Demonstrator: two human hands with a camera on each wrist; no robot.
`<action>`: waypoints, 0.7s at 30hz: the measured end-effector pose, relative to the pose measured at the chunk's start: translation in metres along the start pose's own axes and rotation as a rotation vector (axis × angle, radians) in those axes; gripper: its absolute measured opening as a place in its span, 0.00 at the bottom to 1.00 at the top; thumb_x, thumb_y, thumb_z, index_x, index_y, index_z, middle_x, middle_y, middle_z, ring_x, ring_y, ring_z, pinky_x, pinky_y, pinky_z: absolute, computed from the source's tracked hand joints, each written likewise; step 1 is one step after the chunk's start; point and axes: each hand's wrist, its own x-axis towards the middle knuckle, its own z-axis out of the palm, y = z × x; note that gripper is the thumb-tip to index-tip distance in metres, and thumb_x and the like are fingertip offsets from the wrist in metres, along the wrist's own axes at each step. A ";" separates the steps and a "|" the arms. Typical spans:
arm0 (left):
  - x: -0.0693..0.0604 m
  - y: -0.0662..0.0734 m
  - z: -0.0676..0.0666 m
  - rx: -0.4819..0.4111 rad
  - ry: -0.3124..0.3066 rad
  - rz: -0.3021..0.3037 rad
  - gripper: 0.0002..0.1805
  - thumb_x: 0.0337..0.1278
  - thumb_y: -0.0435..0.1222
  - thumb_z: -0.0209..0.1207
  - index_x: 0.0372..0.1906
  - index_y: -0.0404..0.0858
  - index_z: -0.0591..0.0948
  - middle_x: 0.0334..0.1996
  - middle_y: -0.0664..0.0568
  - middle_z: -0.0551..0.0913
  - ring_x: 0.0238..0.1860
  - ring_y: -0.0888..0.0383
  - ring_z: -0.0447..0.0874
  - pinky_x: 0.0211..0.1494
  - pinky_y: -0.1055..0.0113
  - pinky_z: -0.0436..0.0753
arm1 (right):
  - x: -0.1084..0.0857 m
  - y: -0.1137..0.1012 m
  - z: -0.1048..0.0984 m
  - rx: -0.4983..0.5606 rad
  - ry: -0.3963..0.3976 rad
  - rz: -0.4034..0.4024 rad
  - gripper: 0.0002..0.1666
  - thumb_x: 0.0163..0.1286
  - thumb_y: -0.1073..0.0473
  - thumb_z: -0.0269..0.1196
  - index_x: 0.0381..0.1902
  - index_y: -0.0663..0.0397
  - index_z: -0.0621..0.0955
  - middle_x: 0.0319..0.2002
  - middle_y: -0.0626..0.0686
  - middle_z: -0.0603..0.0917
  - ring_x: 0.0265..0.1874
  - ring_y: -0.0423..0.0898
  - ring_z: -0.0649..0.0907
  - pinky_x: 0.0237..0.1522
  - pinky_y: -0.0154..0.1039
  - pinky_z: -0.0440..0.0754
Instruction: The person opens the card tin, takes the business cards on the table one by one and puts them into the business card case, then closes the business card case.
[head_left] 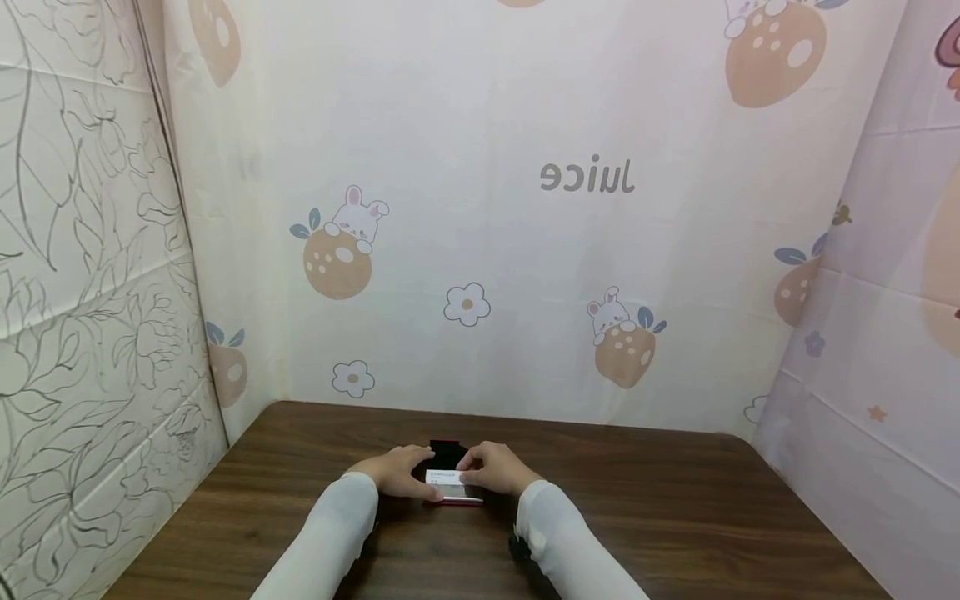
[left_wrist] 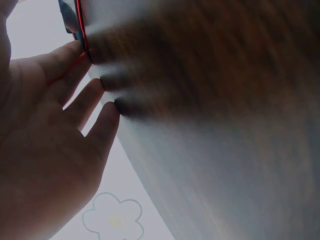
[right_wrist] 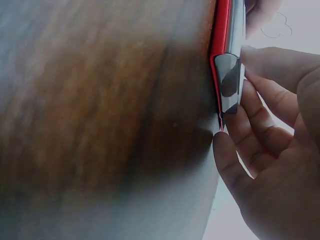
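A business card case (head_left: 447, 454) lies on the wooden table with its black-lined lid folded back; red and silver edges show on it in the right wrist view. A white printed card (head_left: 442, 477) shows on top of its tray. My left hand (head_left: 400, 472) holds the case at its left side, thumb at the front corner and fingers toward the back. On the other side my right hand (head_left: 498, 468) has its thumb on the card's right end, with the fingers along the silver end (right_wrist: 229, 82) of the case. Whether the card is lifted is hard to tell.
The brown wooden table (head_left: 675, 508) extends around both hands. Behind it hangs a pale curtain (head_left: 480, 250) printed with rabbits and fruit. Patterned sheets close off the left (head_left: 82, 275) and right (head_left: 862, 375) sides.
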 end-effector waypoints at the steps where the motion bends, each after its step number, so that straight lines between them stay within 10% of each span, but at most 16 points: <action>1: 0.000 0.000 0.000 -0.001 -0.001 -0.002 0.47 0.52 0.60 0.65 0.73 0.41 0.68 0.72 0.45 0.66 0.73 0.44 0.60 0.68 0.39 0.65 | 0.000 0.001 0.000 -0.007 0.003 -0.009 0.04 0.65 0.62 0.71 0.38 0.52 0.88 0.35 0.44 0.83 0.36 0.43 0.78 0.45 0.47 0.79; 21: 0.000 -0.001 -0.003 -0.008 0.003 -0.003 0.46 0.52 0.59 0.66 0.73 0.41 0.69 0.71 0.45 0.67 0.72 0.44 0.61 0.67 0.40 0.66 | -0.020 0.021 -0.023 -0.062 -0.075 0.014 0.30 0.57 0.46 0.76 0.52 0.56 0.83 0.45 0.48 0.80 0.46 0.47 0.79 0.53 0.52 0.78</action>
